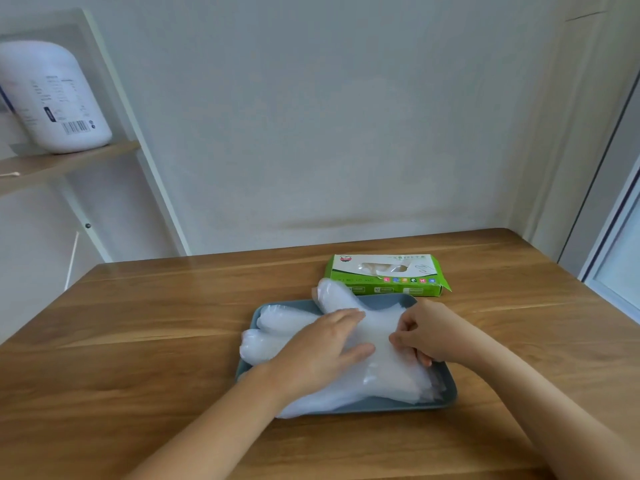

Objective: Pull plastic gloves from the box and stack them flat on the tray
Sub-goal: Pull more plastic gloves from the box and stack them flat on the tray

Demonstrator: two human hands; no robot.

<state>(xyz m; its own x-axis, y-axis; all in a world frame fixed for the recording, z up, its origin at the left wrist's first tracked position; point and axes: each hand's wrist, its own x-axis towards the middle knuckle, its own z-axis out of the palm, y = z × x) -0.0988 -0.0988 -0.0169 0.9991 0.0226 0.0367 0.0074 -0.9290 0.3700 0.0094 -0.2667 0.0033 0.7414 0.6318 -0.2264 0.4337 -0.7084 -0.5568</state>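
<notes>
A grey-blue tray point(391, 300) lies on the wooden table, and a stack of clear plastic gloves point(384, 375) is spread across it, fingers pointing left and away. My left hand point(318, 351) presses flat on the stack with straight fingers. My right hand point(424, 332) has its fingers curled and pinches the top glove near the middle of the tray. Behind the tray lies the green and white glove box point(384, 274), its oval opening facing up with glove plastic showing inside.
The wooden table point(156, 341) runs to a white wall at the back. At the left a shelf point(65, 161) carries a large white container point(52, 98). A window frame point(616, 258) is at the right edge.
</notes>
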